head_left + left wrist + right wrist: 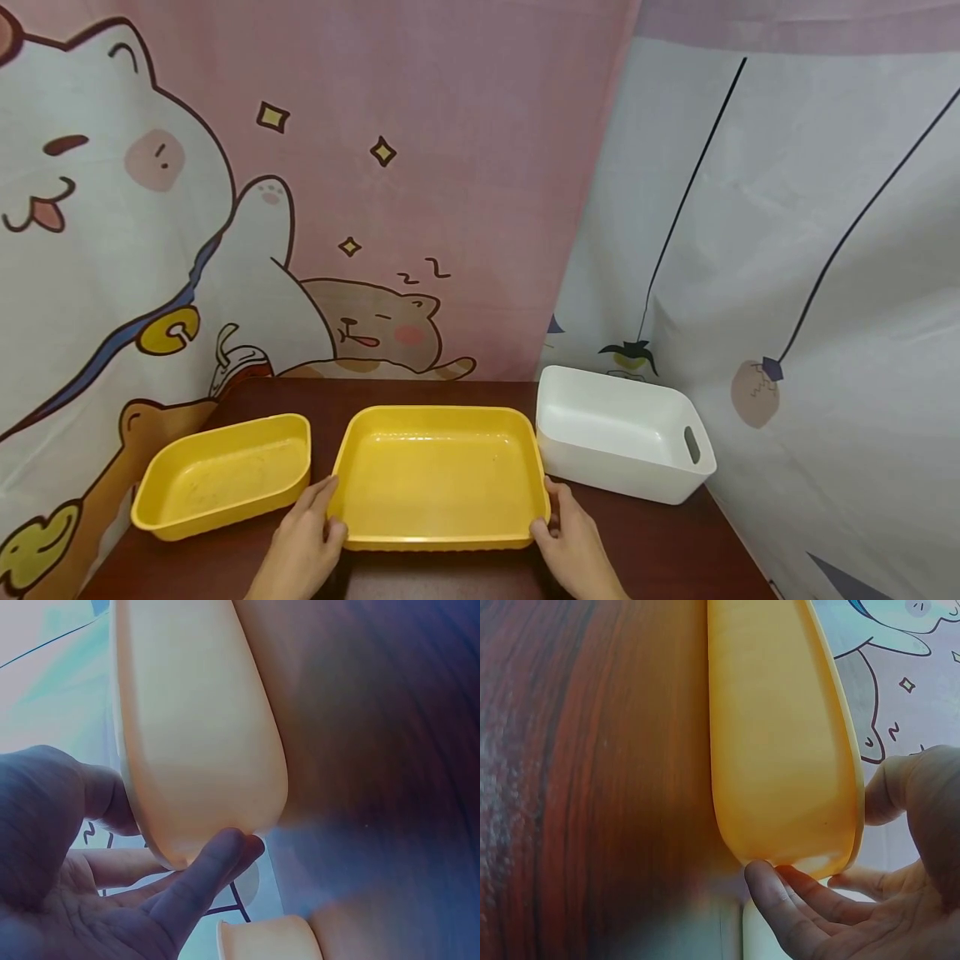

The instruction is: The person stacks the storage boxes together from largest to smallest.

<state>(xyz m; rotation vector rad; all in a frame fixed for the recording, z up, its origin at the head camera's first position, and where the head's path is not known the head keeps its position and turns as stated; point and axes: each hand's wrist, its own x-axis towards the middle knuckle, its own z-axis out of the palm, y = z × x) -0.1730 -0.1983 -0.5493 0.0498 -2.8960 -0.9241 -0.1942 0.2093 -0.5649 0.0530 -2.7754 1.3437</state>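
A large yellow tray [438,483] with rounded corners and a raised rim lies in the middle of the dark wooden table, nothing inside it. My left hand [303,533] grips its near left corner; in the left wrist view the thumb [111,799] is at the rim and the other fingers [214,862] reach along the outer wall. At the near right corner my right hand [573,537] holds the same tray, thumb [885,799] at the rim and fingers [769,889] against the outside wall.
A smaller yellow tray [225,479] stands to the left, slightly angled. On the right is a white bin [615,433] with an oval handle hole, close beside the large tray. Behind the brown table [435,575] hangs a pink and white cartoon cloth [480,167].
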